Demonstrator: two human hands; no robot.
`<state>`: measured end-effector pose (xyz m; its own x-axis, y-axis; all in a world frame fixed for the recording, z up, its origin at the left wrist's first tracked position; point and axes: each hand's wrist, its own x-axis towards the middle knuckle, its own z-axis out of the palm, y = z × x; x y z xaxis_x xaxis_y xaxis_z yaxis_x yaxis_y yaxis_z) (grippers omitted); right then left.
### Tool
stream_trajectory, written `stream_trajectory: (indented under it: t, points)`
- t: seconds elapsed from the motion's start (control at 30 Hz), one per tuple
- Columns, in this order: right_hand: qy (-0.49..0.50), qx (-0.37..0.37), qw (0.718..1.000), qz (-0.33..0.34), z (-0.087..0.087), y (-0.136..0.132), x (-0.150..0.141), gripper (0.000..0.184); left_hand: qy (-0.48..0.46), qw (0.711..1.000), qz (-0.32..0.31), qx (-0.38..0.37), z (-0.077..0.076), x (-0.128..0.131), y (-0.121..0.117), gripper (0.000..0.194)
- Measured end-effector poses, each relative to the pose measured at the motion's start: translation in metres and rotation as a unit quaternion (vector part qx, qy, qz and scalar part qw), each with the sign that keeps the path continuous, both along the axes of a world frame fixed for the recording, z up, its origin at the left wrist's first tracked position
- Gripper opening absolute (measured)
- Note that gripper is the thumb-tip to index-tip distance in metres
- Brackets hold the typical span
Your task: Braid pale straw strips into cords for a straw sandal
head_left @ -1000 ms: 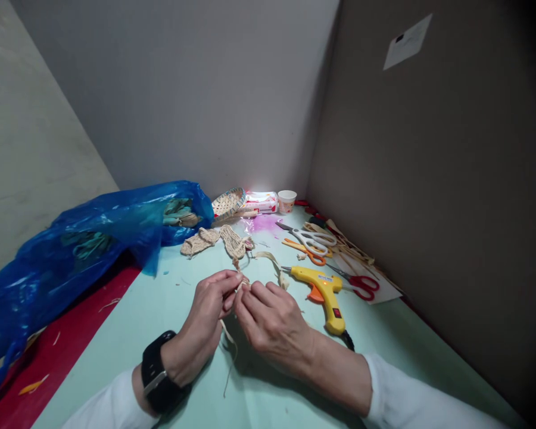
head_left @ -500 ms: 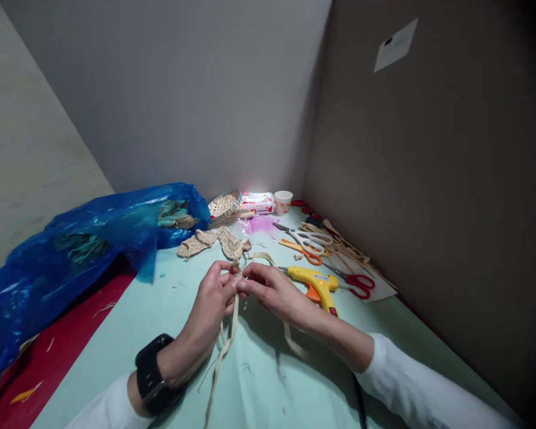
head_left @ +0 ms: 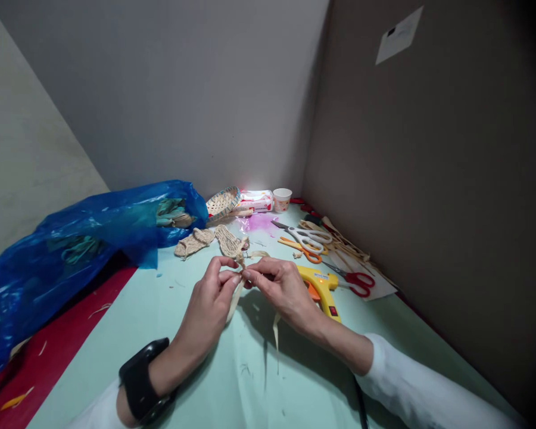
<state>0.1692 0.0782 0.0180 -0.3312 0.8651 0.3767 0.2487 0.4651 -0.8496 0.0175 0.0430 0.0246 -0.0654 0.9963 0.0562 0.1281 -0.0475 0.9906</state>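
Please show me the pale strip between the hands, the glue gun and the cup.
Pale strip (head_left: 236, 301): head view, lower length.
Glue gun (head_left: 325, 286): head view, yellow body.
Cup (head_left: 281, 204): head view, outer wall.

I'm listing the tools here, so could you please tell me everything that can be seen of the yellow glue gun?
The yellow glue gun lies on its side on the pale green tabletop, partly behind the right hand, which hides its front end. It looks plastic, with a pale label, an orange spot, an orange trigger and a dark red switch near its base. A pale stick juts from its rear toward the red-handled scissors. I cannot tell whether the hand touches it.
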Motion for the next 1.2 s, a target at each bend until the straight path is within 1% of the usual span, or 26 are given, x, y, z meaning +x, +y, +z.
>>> stream_trajectory:
  t: [0.03, 0.07, 0.1, 0.13, 0.2, 0.27, 0.33, 0.37, 0.4, 0.43, 0.5, 0.57, 0.63, 0.67, 0.7, 0.77, 0.8, 0.83, 0.87, 0.9, 1.0, 1.1, 1.13, 1.2]
  points:
    - [0.011, -0.017, 1.0, -0.016, 0.0, 0.0, 0.0, 0.025, 0.074, 0.996, 0.019, 0.036, 0.0, -0.001, 0.0, 0.007]
    - [0.023, -0.036, 0.999, -0.031, -0.001, 0.001, 0.0, 0.025, 0.148, 0.985, 0.032, 0.08, 0.0, -0.002, -0.001, 0.003]
    - [0.037, -0.053, 0.997, -0.044, -0.001, 0.002, 0.0, 0.026, 0.209, 0.969, 0.04, 0.125, 0.0, -0.003, -0.002, 0.005]
    - [0.052, -0.067, 0.995, -0.053, -0.001, 0.003, 0.0, 0.027, 0.247, 0.955, 0.045, 0.16, 0.0, -0.003, -0.003, 0.008]
    - [0.089, -0.088, 0.991, -0.05, -0.002, 0.005, 0.0, 0.029, 0.3, 0.927, 0.051, 0.218, -0.003, -0.002, -0.008, 0.012]
    - [0.127, -0.11, 0.985, -0.034, -0.003, 0.005, -0.001, 0.028, 0.354, 0.897, 0.05, 0.259, -0.007, 0.0, -0.013, 0.015]
    - [0.152, -0.157, 0.976, -0.018, -0.003, 0.002, -0.004, 0.027, 0.405, 0.87, 0.039, 0.278, -0.012, 0.004, -0.017, 0.017]
    - [0.161, -0.188, 0.969, -0.01, -0.003, 0.0, -0.005, 0.027, 0.42, 0.863, 0.03, 0.281, -0.015, 0.005, -0.019, 0.018]
    - [0.172, -0.219, 0.96, 0.001, -0.004, -0.002, -0.007, 0.027, 0.423, 0.862, 0.019, 0.28, -0.018, 0.007, -0.02, 0.018]
    - [0.183, -0.246, 0.952, 0.015, -0.004, -0.003, -0.008, 0.027, 0.417, 0.867, 0.007, 0.273, -0.02, 0.008, -0.021, 0.017]
    - [0.202, -0.281, 0.937, 0.038, -0.006, -0.006, -0.009, 0.025, 0.38, 0.889, -0.023, 0.255, -0.022, 0.01, -0.023, 0.016]
    - [0.209, -0.292, 0.932, 0.048, -0.007, -0.006, -0.009, 0.023, 0.332, 0.91, -0.048, 0.244, -0.016, 0.011, -0.024, 0.015]
    - [0.202, -0.282, 0.936, 0.055, -0.007, -0.006, -0.008, 0.024, 0.297, 0.924, -0.041, 0.236, -0.004, 0.009, -0.022, 0.014]
    - [0.194, -0.273, 0.94, 0.06, -0.007, -0.006, -0.007, 0.025, 0.284, 0.932, -0.02, 0.226, 0.004, 0.006, -0.02, 0.013]
    - [0.18, -0.265, 0.945, 0.066, -0.006, -0.007, -0.007, 0.025, 0.273, 0.939, 0.012, 0.208, 0.012, 0.003, -0.017, 0.016]
    - [0.145, -0.261, 0.952, 0.073, -0.003, -0.008, -0.006, 0.026, 0.236, 0.96, 0.038, 0.146, 0.026, -0.004, -0.007, 0.017]
    - [0.128, -0.266, 0.953, 0.075, -0.002, -0.009, -0.005, 0.027, 0.21, 0.973, 0.01, 0.098, 0.03, -0.008, -0.001, 0.02]
    - [0.116, -0.272, 0.952, 0.075, -0.001, -0.01, -0.005, 0.027, 0.173, 0.983, -0.041, 0.054, 0.033, -0.011, 0.005, 0.022]
    - [0.107, -0.277, 0.952, 0.076, -0.001, -0.011, -0.006, 0.027, 0.142, 0.988, -0.057, 0.029, 0.034, -0.014, 0.011, 0.026]
    - [0.102, -0.279, 0.952, 0.078, 0.0, -0.012, -0.006, 0.027, 0.115, 0.991, -0.06, 0.019, 0.033, -0.015, 0.016, 0.026]
    - [0.093, -0.283, 0.951, 0.085, -0.001, -0.014, -0.007, 0.027, 0.029, 0.997, -0.068, -0.011, 0.027, -0.015, 0.024, 0.022]
    - [0.093, -0.294, 0.946, 0.097, -0.003, -0.014, -0.007, 0.028, -0.054, 0.989, -0.113, -0.078, 0.021, -0.014, 0.028, 0.019]
    - [0.094, -0.297, 0.945, 0.1, -0.003, -0.014, -0.007, 0.028, -0.078, 0.986, -0.117, -0.092, 0.02, -0.014, 0.03, 0.018]
    - [0.099, -0.303, 0.942, 0.103, -0.004, -0.014, -0.008, 0.027, -0.119, 0.982, -0.105, -0.101, 0.017, -0.015, 0.032, 0.016]
